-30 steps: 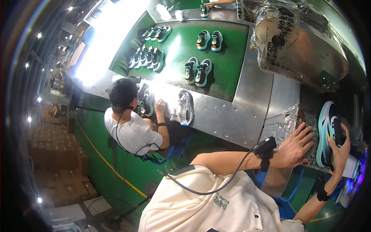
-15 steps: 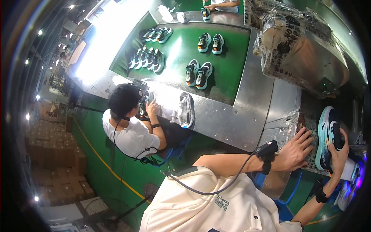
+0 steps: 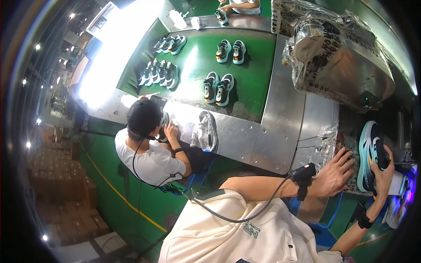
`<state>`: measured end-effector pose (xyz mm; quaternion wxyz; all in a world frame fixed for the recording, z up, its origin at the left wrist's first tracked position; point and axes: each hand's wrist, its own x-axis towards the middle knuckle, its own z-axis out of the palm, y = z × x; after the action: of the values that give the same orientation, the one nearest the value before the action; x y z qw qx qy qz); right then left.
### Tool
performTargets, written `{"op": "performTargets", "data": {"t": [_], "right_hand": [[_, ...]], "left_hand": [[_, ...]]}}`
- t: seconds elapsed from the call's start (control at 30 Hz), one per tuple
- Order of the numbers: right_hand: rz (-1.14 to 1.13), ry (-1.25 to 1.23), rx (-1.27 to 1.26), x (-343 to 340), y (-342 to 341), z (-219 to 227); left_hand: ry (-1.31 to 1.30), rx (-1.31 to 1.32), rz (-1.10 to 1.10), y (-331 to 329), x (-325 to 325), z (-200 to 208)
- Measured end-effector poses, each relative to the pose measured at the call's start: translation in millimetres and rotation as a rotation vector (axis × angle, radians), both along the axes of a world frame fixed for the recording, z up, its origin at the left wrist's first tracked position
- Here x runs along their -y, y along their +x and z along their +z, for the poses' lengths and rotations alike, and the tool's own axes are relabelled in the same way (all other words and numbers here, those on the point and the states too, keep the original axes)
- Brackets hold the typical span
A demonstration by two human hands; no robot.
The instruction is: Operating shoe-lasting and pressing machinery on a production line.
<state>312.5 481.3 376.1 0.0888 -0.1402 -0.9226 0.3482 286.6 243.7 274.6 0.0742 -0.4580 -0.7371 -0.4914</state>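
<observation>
At the right side, my right hand (image 3: 383,174) grips a running shoe (image 3: 367,160) with a black upper and a teal-and-white sole. The shoe is held on edge, its sole turned toward my left hand. Fingers of the right hand go around the far side of the shoe and are partly hidden. My left hand (image 3: 334,175) lies spread on the worn, plastic-covered work surface (image 3: 348,142), just left of the shoe and apart from it. Nothing is in that hand. A small device is strapped to my left wrist.
A plastic-wrapped machine (image 3: 342,65) stands beyond my hands. Several shoes (image 3: 218,90) stand on a green conveyor (image 3: 193,94) with a metal border (image 3: 274,144). A seated co-worker (image 3: 149,151) in white handles a shoe at the left; another person (image 3: 243,6) works at the far side.
The view has shifted slightly, and the co-worker's head has leaned lower. My right hand still holds the shoe, and my left hand stays spread in the same place.
</observation>
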Motion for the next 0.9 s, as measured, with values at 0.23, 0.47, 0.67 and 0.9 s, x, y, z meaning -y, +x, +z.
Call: {"op": "performTargets", "data": {"t": [0.23, 0.47, 0.67, 0.9], "right_hand": [[0.001, 0.018, 0.01, 4, -2, 2], [0.002, 0.005, 0.018, -1, -1, -2], [0.072, 0.004, 0.024, -22, 3, -11], [0.08, 0.038, 0.027, -23, 3, -12]], "left_hand": [[0.033, 0.017, -0.002, -1, -1, -3], [0.018, 0.004, 0.011, 1, -2, -4], [0.014, 0.0, 0.023, 2, -5, -9], [0.037, -0.019, 0.043, 1, -9, -13]]}}
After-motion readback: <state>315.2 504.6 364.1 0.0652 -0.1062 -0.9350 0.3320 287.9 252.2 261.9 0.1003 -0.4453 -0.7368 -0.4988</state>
